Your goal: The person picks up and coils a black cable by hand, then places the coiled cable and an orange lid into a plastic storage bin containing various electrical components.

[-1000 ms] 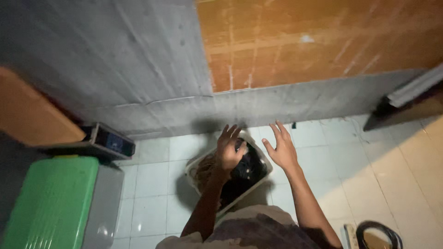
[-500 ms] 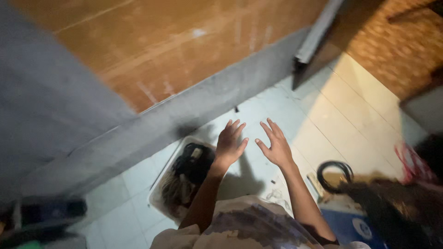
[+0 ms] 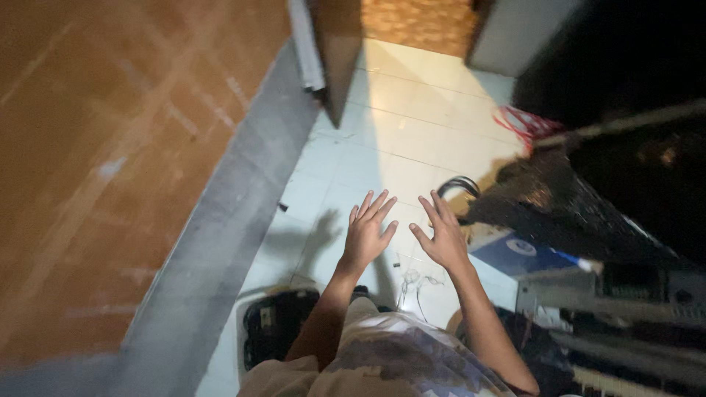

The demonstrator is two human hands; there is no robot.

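Observation:
Both my hands are held out in front of me above a white tiled floor [image 3: 397, 140], palms down and fingers spread. My left hand [image 3: 368, 234] holds nothing and hovers over the tiles. My right hand [image 3: 441, 237] is beside it, also holding nothing, close to a dark coiled cable [image 3: 457, 185]. A white tub [image 3: 276, 327] with dark things in it sits on the floor under my left forearm.
An orange-brown wall [image 3: 95, 162] with a grey base band [image 3: 220, 242] runs along the left. Dark cluttered equipment [image 3: 625, 242] and a blue-and-white box [image 3: 518, 254] crowd the right. A red cable [image 3: 522, 121] lies further along the floor, near a doorway [image 3: 412, 22].
The view has swung to the right: the tub has slid from ahead of my hands to below my left forearm. Both hands stay spread and hold nothing.

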